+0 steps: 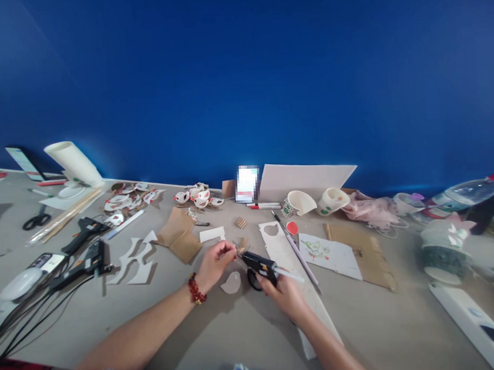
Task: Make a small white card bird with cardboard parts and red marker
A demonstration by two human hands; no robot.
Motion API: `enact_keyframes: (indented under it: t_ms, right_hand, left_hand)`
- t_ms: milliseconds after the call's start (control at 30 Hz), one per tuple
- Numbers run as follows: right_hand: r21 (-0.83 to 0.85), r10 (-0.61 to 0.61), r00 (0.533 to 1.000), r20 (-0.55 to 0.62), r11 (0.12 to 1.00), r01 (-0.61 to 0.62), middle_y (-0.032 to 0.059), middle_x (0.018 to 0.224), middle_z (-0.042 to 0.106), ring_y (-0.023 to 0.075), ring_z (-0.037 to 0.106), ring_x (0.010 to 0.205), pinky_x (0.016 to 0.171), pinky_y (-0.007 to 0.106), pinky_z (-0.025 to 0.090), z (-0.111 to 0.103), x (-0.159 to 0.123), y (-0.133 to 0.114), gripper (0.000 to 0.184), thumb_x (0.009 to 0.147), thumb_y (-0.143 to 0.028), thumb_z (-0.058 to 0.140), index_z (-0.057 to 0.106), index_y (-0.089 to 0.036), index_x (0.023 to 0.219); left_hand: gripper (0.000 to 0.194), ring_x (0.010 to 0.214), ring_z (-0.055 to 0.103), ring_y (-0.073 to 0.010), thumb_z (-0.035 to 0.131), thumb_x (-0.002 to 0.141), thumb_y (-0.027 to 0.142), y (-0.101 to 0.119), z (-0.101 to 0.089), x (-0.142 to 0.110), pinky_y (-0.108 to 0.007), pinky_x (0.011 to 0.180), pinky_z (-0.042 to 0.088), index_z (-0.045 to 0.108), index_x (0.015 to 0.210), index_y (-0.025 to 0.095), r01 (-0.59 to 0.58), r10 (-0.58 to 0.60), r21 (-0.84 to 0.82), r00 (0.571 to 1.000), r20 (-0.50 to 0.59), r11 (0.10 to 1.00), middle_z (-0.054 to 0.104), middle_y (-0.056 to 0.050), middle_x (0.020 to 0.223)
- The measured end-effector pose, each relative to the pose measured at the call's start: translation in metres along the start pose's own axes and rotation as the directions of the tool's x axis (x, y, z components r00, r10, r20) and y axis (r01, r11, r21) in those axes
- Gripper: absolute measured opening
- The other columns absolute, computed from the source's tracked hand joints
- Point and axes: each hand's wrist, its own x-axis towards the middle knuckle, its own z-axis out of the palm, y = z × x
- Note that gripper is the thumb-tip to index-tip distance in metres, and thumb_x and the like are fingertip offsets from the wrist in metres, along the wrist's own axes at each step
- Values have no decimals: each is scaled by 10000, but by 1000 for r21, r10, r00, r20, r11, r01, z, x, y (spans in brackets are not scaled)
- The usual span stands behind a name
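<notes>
My right hand (287,296) is wrapped round a black hot glue gun (261,263), with a translucent glue stick (289,274) standing out of its back end. The gun's nozzle points left, close to the fingertips of my left hand (217,261). Those fingers are pinched together; whatever they hold is too small to make out. Just beyond the fingertips shows a small brown cardboard bit (242,244), and I cannot tell whether it is held or lies on the table. Below the nozzle lies a white bird-shaped paper cutout (231,283). A black ring handle (254,280), like that of scissors, shows beneath the gun.
Several paper birds (201,197) lie at the back. Folded cardboard (179,236) and paper offcuts (138,264) are to the left, near two more glue guns (87,263) with cables. Rightward are a long white strip (284,254), a bird drawing (326,255) and cut paper cups (298,203).
</notes>
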Motion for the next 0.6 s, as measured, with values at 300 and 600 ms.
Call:
enact_keyframes:
  t_ms: [300, 600]
  right_hand:
    - [480, 8, 995, 95, 875, -53, 54, 702, 672, 164, 605, 575, 554, 250, 504, -6, -7, -2, 395, 858, -528, 526, 644, -154, 807]
    - [-56, 141, 902, -408, 982, -179, 60, 655, 682, 229, 650, 619, 573, 293, 472, -98, -14, 48, 361, 862, -526, 500, 629, -189, 880]
  left_hand:
    - [183, 611, 509, -137, 599, 749, 354, 7, 3, 2, -254, 626, 423, 568, 683, 186, 19, -21, -41, 999, -50, 999, 556, 14, 623]
    - [214, 601, 491, -133, 618, 740, 369, 8, 3, 2, -252, 617, 410, 555, 649, 186, 17, -19, -57, 999, -34, 998, 538, 19, 606]
